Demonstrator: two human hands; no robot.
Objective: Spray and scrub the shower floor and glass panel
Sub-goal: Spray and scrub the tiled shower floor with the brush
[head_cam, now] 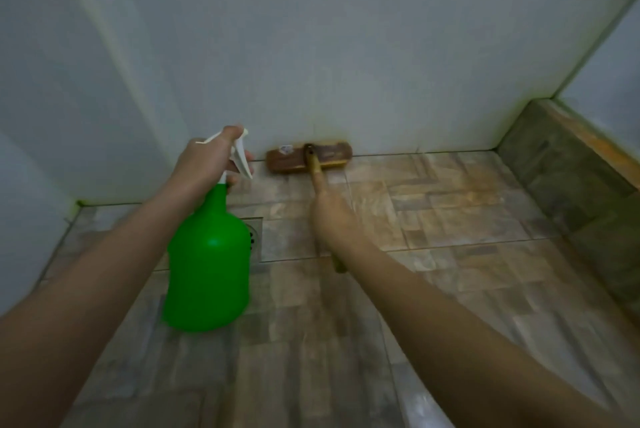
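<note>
My left hand (207, 160) grips the white trigger head of a green spray bottle (207, 264), which hangs upright above the shower floor (450, 219). My right hand (332, 216) holds the yellowish handle of a scrub brush. Its brown head (309, 158) lies on the tiled floor, pressed against the foot of the pale back wall (346, 63). The lower end of the handle sticks out below my right wrist. The floor tiles are brown and grey and look wet. No glass panel can be told apart in this view.
A square metal floor drain (255, 237) sits partly hidden behind the bottle. A raised tiled curb (571, 164) borders the floor on the right. Pale walls close the left side and the back.
</note>
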